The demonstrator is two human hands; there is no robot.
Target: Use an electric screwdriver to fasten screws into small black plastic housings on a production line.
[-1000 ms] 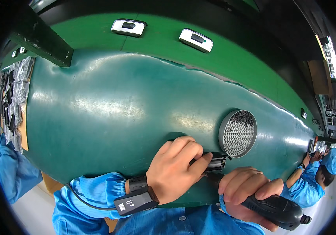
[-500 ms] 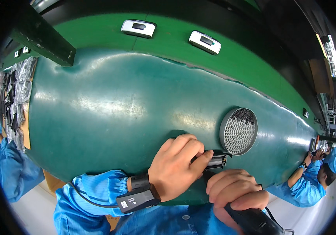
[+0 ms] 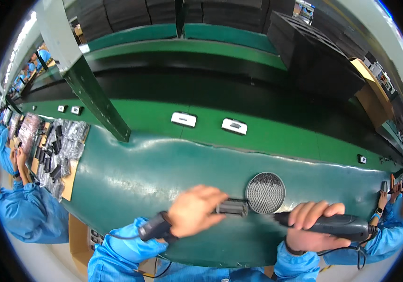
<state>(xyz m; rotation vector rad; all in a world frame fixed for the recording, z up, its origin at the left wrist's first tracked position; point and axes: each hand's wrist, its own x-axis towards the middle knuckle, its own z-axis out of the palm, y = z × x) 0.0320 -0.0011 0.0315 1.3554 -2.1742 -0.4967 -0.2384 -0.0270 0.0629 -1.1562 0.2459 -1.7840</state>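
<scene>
My left hand [image 3: 194,212] holds a small dark rectangular housing [image 3: 233,207] by its left end, just above the green mat. To the right, my right hand [image 3: 302,238] is wrapped around a black corded electric screwdriver [image 3: 342,226]. The driver lies nearly level, its blurred tip pointing left and standing apart from the housing. Between and beyond my hands sits a round grey screw tray [image 3: 248,188] with a dimpled bottom, dark screws heaped along its far side.
A green mat [image 3: 131,171] covers the bench. Along the back, white devices [image 3: 183,119] rest on a green strip beside a dark green post [image 3: 99,103]. Bagged black parts [image 3: 57,155] lie at left. Co-workers sit on both sides; an open carton [image 3: 80,239] stands lower left.
My right hand has drawn the screwdriver away from the housing, rightward, and turned it level. My left hand keeps hold of the housing. The view has tilted up, showing more of the background.
</scene>
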